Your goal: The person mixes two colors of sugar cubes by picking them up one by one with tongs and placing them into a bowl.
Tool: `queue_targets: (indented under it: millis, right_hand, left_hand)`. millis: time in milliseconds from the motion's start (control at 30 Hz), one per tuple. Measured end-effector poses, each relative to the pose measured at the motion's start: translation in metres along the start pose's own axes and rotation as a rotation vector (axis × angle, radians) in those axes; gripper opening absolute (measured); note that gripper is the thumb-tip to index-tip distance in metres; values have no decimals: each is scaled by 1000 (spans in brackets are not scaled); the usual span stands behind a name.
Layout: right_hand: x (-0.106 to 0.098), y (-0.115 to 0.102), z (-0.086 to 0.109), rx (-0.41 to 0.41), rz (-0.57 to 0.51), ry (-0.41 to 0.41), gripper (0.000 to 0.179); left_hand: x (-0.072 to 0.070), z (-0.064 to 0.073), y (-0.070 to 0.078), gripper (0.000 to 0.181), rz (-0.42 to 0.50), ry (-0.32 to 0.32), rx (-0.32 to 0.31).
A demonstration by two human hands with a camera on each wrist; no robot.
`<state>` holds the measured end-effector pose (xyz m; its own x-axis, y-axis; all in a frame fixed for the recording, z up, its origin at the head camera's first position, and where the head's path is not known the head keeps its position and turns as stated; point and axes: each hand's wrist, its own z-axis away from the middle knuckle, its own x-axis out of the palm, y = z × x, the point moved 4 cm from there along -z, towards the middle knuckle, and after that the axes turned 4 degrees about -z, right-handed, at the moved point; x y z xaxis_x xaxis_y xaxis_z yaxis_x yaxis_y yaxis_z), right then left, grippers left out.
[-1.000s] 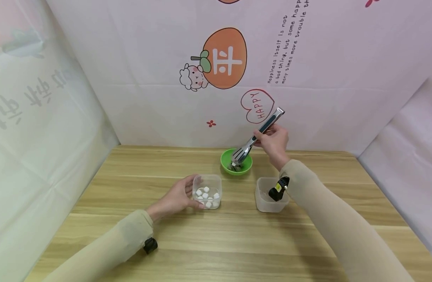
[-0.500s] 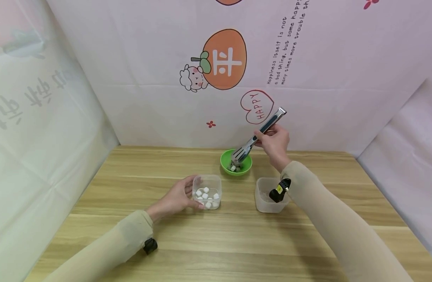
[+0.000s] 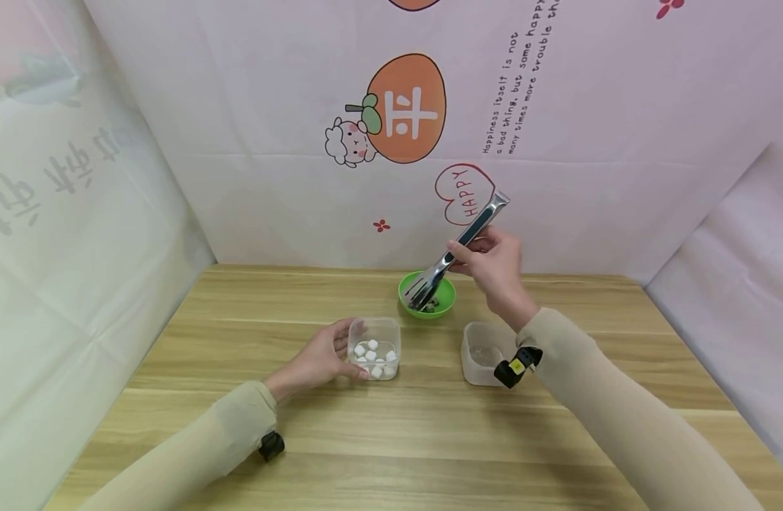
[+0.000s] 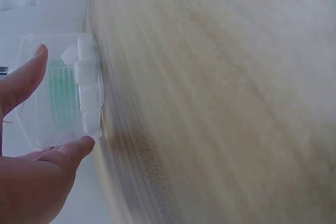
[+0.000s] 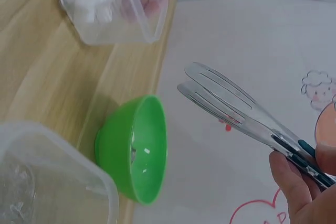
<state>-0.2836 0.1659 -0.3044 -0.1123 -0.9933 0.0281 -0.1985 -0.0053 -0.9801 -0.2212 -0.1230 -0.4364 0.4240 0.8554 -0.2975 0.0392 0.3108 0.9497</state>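
My left hand (image 3: pixel 317 358) grips a clear plastic container (image 3: pixel 375 328), its thumb at the near side and fingers at the left and back. Several white cubes (image 3: pixel 371 355) lie in the bottom. With fingers and thumb, my right hand (image 3: pixel 498 268) holds metal tongs (image 3: pixel 471 231) with dark handle grips. In the head view the tongs' slotted heads overlap the left part of a green bowl (image 3: pixel 449 292). Small dark pieces (image 3: pixel 432 306) show inside the bowl. From the right wrist, the tongs' tips (image 5: pixel 195 71) stand slightly apart with nothing between them, beyond the bowl.
A second clear plastic container (image 3: pixel 477 370) stands to the right, partly under my right wrist; no cubes show in it. The wooden table (image 3: pixel 391 440) ends at a printed white cloth backdrop (image 3: pixel 276 206) just behind the bowl. White cloth hangs at both sides.
The tongs have shifted left across the bowl, and the right wrist has moved slightly down and right. A white cube seen at the tongs' heads earlier is out of sight. The left hand stays put.
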Motion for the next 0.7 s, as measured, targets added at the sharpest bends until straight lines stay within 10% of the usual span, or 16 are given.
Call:
queue_targets:
  millis: [700]
  right_hand:
    - [55, 6, 40, -90, 23, -174, 24]
  left_hand:
    - [-1, 0, -1, 107, -14, 6, 0]
